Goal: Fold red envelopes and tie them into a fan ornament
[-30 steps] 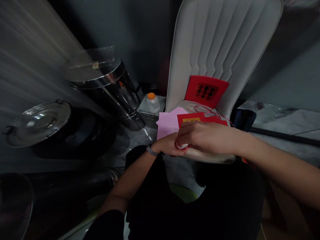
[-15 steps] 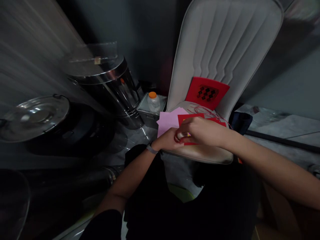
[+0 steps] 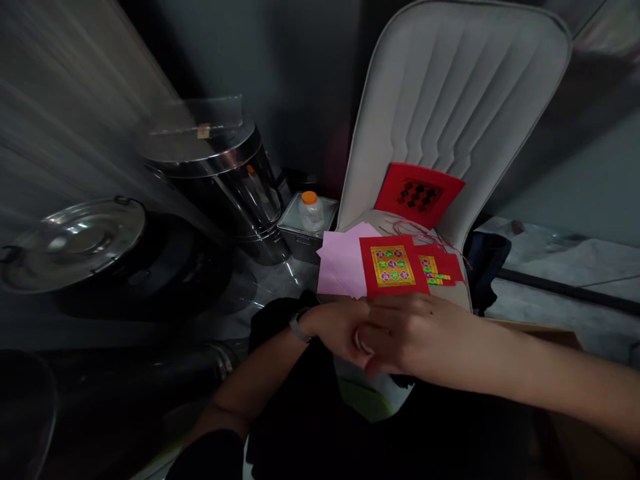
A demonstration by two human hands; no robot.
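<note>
Chair (image 3: 450, 80), red cards (image 3: 393, 265), jar (image 3: 312, 216) atop box (image 3: 300, 245)

One camera sits on the person's head. It looks forward and down. The black lap (image 3: 300, 420) is close, at 6 o'clock. The left hand (image 3: 340, 327) and right hand (image 3: 410, 333) are near too, around 5 o'clock. The chair back (image 3: 460, 87) is farther off, at 2 o'clock. The view is wide, so it takes in the shiny can (image 3: 220, 190) at 10 o'clock.
</note>
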